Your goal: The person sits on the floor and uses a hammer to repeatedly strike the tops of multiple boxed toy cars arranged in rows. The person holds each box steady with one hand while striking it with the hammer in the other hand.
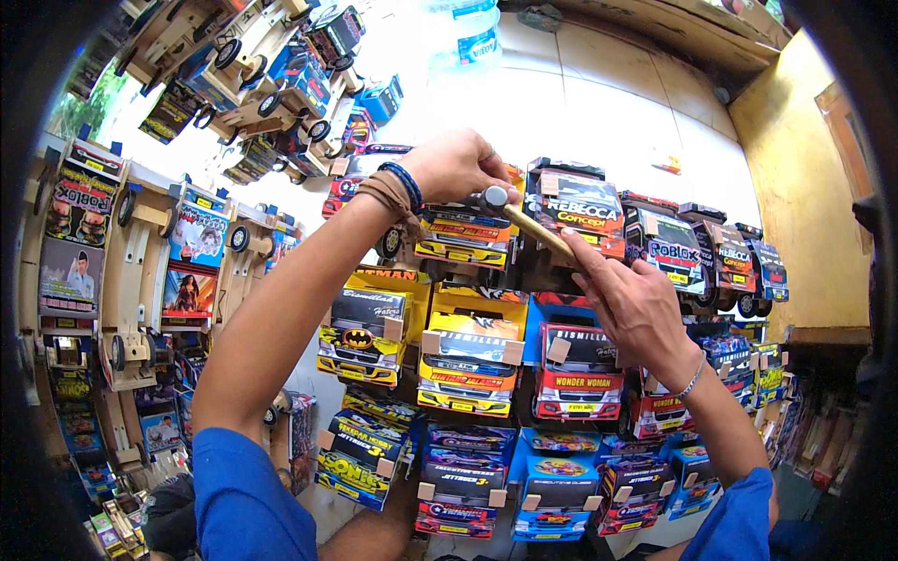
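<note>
Wood-handled hammer [538, 231], 1 pc., metal rd. head: clenched in our R hand [636, 304], handle slanting up-left, head just beside L hand [456, 164]. Yellow-orange toy truck [466, 238], boxy, printed panels: just below L fingers, toward us, L hand nearer. L fingers curled; grasp hidden, can't tell.

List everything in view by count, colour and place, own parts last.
Toy trucks: dozens, multicoloured, centre and left
Hammer: one, grey head, tan handle, upper centre
Plastic bottle: one or more, clear-blue, top
Tiles: several, white, upper centre
Scrap: one, orange, upper right
Wooden panel: one, yellow, right
Wristbands: several, blue and brown, left wrist
Bracelet: one, silver, right wrist
Sleeves: two, blue, lower corners
Leg: at least one, bottom
Left hand: one, beside hammer head
Right hand: one, gripping hammer handle
</note>
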`<state>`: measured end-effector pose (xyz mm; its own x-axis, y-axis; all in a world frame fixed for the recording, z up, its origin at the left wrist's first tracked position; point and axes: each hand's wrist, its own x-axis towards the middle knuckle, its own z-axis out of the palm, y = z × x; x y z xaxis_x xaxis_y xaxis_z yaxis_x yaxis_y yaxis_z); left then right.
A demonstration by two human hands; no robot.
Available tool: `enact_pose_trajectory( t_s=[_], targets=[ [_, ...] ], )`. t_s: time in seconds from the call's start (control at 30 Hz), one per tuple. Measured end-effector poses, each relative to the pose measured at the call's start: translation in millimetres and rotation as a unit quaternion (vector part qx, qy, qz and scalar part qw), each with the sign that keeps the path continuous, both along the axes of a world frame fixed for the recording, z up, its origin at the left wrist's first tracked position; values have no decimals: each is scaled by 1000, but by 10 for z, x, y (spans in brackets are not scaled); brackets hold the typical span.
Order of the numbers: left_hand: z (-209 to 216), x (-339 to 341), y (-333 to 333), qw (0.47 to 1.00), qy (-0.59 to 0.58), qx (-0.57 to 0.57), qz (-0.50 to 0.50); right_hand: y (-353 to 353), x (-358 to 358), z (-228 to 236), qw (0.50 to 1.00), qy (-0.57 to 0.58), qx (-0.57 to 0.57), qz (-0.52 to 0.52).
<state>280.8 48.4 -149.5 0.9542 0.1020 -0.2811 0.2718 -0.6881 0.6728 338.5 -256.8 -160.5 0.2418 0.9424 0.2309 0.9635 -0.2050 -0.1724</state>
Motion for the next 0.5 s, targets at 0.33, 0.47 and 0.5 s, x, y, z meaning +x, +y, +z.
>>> enact_pose_trajectory(
  t_s=[0.33, 0.47, 0.5],
  targets=[
    [47, -12, -17, 1000, -8, 29, -5, 46, 115, -95, 996, -29, 70, 38],
    [52, 6, 6, 1000, 0, 18, -22, 41, 132, -71, 999, -34, 27, 31],
    [51, 12, 9, 1000, -1, 19, -23, 27, 132, -53, 999, -30, 4, 24]
  ],
)
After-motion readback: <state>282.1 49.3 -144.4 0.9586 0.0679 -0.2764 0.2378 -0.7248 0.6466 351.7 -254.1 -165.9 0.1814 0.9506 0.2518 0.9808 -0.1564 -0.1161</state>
